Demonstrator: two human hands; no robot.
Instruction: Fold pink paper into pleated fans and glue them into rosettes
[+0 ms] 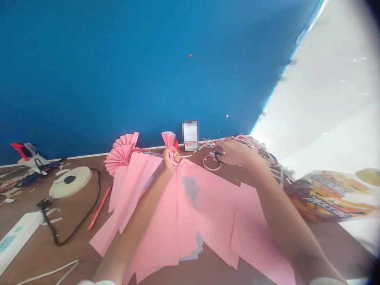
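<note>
The left hand [169,159] pinches a pleated pink paper [169,139] upright above loose pink sheets [208,206] spread on the brown table [74,221], while the right hand [234,152] rests on a small dark object [218,155] farther back, its grip impossible to tell.

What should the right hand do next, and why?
Probably close on the small dark thing beside the white ring and bring it over to the left hand. The left hand pinches a folded pink fan upright by its bottom end, so it is busy. The right hand already touches that dark thing; what it is, I cannot tell.
</note>
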